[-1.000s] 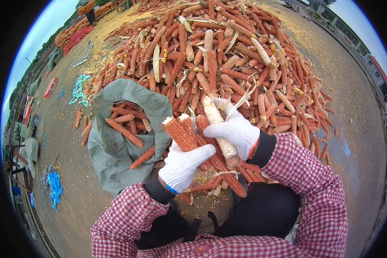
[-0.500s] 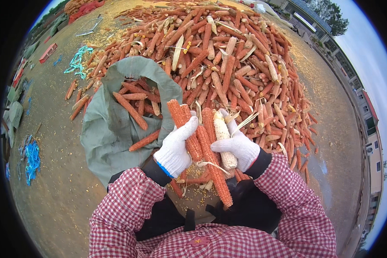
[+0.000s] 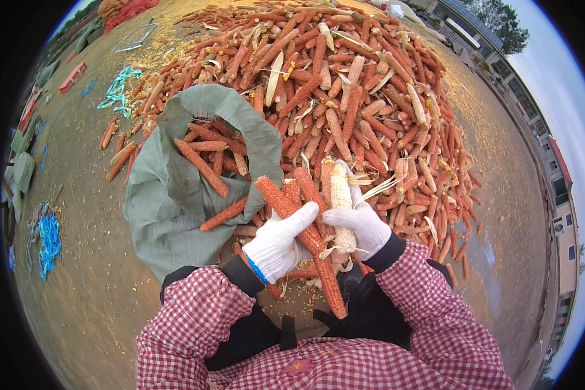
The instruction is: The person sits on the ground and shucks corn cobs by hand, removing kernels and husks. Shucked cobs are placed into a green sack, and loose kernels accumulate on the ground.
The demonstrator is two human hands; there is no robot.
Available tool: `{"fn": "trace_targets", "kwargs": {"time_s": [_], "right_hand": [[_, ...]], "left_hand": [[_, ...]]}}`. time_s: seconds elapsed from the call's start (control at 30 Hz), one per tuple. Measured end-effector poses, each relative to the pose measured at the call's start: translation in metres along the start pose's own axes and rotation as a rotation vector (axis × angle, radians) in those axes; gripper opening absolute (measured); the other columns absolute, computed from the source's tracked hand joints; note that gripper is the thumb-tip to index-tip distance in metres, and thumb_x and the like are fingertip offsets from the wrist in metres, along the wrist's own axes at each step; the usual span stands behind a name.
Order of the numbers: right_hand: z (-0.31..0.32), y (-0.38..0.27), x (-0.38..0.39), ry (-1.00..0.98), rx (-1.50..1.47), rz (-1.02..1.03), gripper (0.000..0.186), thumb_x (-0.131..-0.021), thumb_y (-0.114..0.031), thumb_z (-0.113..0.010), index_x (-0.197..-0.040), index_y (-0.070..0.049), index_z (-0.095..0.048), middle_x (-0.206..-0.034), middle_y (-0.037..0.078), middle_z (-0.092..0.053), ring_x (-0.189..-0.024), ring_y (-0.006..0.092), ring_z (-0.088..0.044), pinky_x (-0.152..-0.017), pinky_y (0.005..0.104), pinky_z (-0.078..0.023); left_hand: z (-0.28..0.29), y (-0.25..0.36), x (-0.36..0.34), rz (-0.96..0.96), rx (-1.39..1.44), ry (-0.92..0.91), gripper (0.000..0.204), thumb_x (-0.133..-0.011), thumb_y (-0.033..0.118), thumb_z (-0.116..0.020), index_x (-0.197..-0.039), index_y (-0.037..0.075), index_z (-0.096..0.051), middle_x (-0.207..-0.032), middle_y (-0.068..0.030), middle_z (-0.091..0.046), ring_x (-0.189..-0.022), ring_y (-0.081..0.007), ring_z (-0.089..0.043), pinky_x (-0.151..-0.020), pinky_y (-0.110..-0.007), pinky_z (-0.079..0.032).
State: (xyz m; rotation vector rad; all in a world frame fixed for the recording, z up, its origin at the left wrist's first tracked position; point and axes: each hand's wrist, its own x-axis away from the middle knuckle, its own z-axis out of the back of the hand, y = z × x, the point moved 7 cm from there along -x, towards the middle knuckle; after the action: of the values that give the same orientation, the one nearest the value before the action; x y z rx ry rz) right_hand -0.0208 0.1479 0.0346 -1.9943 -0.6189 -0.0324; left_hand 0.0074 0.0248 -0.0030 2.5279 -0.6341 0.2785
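Note:
My left hand [image 3: 274,243], in a white glove, is closed round reddish corncobs [image 3: 286,201], its thumb lying across the top. Close beside it, my right hand [image 3: 365,229], also gloved, grips a pale corncob [image 3: 341,198] with its thumb over the front. Another red cob slants down between the two hands, its lower end hanging over my lap. How many cobs sit behind the fingers is hidden. To the left lies a grey-green woven sack [image 3: 156,214], mouth open, with several red cobs [image 3: 205,166] inside and at its rim.
A big heap of corncobs [image 3: 357,117] with bits of dry husk fills the ground ahead. Blue twine [image 3: 49,237] and turquoise twine [image 3: 117,91] lie at the left, near a red box [image 3: 73,78]. Loose yellow kernels are scattered about. Buildings [image 3: 562,214] line the right.
Both hands have come a little lower. The cobs in my left hand have tilted and now cross nearer to the right hand's cobs. The pale cob stays in my right hand.

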Motion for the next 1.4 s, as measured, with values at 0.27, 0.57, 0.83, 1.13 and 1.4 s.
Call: {"fn": "trace_targets", "kwargs": {"time_s": [0.27,0.57,0.83,1.13,1.4], "right_hand": [[-0.016,0.011,-0.008,0.044,1.344,0.404,0.12,-0.071,-0.03,-0.082,-0.159,0.002,-0.006,-0.158,0.025,-0.03,-0.145,0.0381,-0.036,-0.119,0.0404,-0.031],[-0.022,0.008,0.001,-0.075,0.012,0.119,0.095,-0.086,-0.001,-0.068,-0.161,-0.003,-0.009,-0.149,0.015,-0.046,-0.133,0.0244,-0.051,-0.112,0.0372,-0.042],[0.019,0.012,-0.009,0.276,-0.187,-0.01,0.041,-0.098,-0.006,-0.059,-0.137,-0.003,-0.045,-0.118,0.014,-0.062,-0.105,0.0247,-0.065,-0.08,0.041,-0.06],[0.027,0.02,-0.011,0.284,-0.06,-0.229,0.035,-0.092,-0.01,-0.067,-0.12,-0.002,-0.047,-0.102,0.012,-0.059,-0.083,0.0237,-0.064,-0.064,0.042,-0.059],[0.023,0.02,-0.01,0.281,-0.04,-0.298,0.039,-0.089,-0.009,-0.069,-0.122,-0.003,-0.048,-0.102,0.01,-0.057,-0.081,0.0223,-0.063,-0.069,0.042,-0.058]], "left_hand": [[0.015,0.025,-0.024,-0.31,-0.539,0.056,0.108,-0.073,0.007,-0.089,-0.157,0.013,-0.02,-0.146,-0.0105,-0.046,-0.13,-0.0241,-0.052,-0.107,-0.04,-0.047],[0.006,0.035,-0.028,-0.256,-0.438,-0.07,0.08,-0.078,-0.002,-0.08,-0.147,0.008,-0.041,-0.131,-0.0074,-0.061,-0.116,-0.0217,-0.063,-0.098,-0.039,-0.053],[0.021,0.033,-0.037,-0.169,-0.212,0.014,0.05,-0.087,0.005,-0.072,-0.131,0.006,-0.05,-0.112,-0.0097,-0.065,-0.095,-0.0239,-0.069,-0.082,-0.042,-0.06],[0.132,0.157,-0.072,-0.514,0.101,0.465,0.053,-0.089,0.003,-0.075,-0.131,0.012,-0.044,-0.111,-0.0104,-0.06,-0.095,-0.0302,-0.067,-0.073,-0.053,-0.063],[0.192,0.221,-0.079,-0.622,-0.393,0.68,0.034,-0.095,0.012,-0.067,-0.118,0.003,-0.043,-0.102,-0.0102,-0.058,-0.088,-0.0241,-0.064,-0.08,-0.044,-0.058]]}}
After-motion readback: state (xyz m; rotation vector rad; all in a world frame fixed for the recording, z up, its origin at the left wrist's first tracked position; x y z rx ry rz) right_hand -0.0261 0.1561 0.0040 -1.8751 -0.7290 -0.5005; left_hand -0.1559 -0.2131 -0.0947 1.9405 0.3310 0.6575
